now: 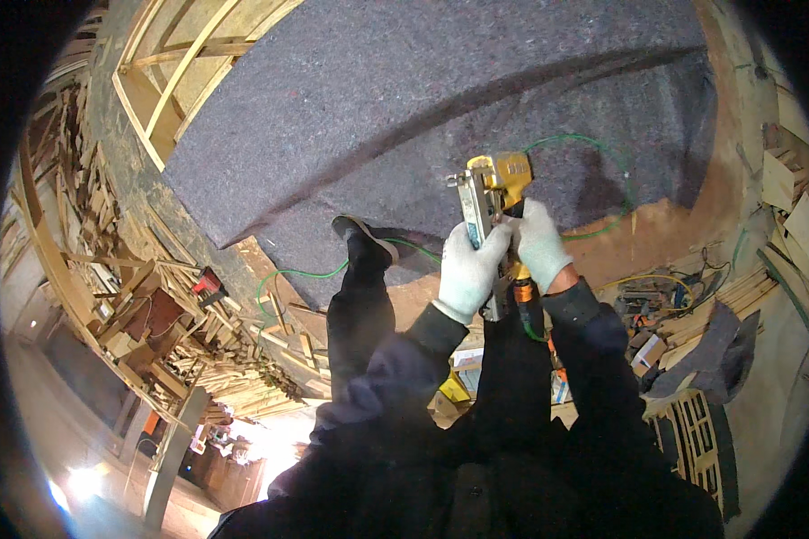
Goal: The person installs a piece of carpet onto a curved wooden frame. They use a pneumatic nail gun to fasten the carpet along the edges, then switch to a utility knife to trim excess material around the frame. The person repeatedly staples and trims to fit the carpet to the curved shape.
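Grey felt sheet (404, 99) covers most of the curved wooden frame (166, 90), lying smooth; its lower edge stops short of a bare plywood strip (656, 225), so fixing along that edge looks unfinished. Timber offcuts (198, 350) pile up below left. One dark shoe (361, 235) is planted on the felt edge. Green air hose (593, 144) loops over the felt to the tool. Yellow pneumatic stapler (499, 180) sits just above the felt's lower edge, nose toward the felt. Both gloved hands are clenched on it: left hand (469, 269) wraps the long magazine, right hand (539, 241) grips the handle.
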A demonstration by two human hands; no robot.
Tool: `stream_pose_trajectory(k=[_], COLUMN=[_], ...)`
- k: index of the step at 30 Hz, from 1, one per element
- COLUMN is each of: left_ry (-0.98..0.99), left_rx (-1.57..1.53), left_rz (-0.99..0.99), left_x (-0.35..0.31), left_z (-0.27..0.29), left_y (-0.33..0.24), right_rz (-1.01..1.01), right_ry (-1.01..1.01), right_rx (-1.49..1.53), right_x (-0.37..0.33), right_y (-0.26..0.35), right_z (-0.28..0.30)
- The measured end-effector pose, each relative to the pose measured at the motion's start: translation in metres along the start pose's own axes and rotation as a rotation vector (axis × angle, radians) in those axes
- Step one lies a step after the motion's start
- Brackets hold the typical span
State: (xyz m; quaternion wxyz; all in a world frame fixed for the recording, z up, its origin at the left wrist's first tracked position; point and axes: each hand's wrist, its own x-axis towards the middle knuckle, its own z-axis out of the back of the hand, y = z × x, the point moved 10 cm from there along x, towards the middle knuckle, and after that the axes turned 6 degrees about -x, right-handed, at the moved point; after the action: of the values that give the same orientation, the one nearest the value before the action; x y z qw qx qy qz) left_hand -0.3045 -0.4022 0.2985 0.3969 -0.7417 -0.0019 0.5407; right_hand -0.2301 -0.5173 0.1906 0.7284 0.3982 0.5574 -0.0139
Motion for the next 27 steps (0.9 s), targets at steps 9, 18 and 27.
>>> stream_pose_trajectory(k=[9,18,27], left_ry=[0.082,0.231,0.056], left_rx=[0.506,0.414,0.178], left_rz=[-0.271,-0.14,-0.236], left_x=[-0.096,-0.121,-0.125], left_z=[-0.034,-0.029,0.005], left_y=[-0.032,-0.05,-0.08], right_rz=[0.037,-0.014,-0.013], right_ry=[0.055,0.032,-0.128], right_rx=[0.348,0.41,0.397], right_x=[-0.019,-0.013,-0.027], right_y=[0.063,0.095,0.118], right_z=[0.031,0.044,0.031])
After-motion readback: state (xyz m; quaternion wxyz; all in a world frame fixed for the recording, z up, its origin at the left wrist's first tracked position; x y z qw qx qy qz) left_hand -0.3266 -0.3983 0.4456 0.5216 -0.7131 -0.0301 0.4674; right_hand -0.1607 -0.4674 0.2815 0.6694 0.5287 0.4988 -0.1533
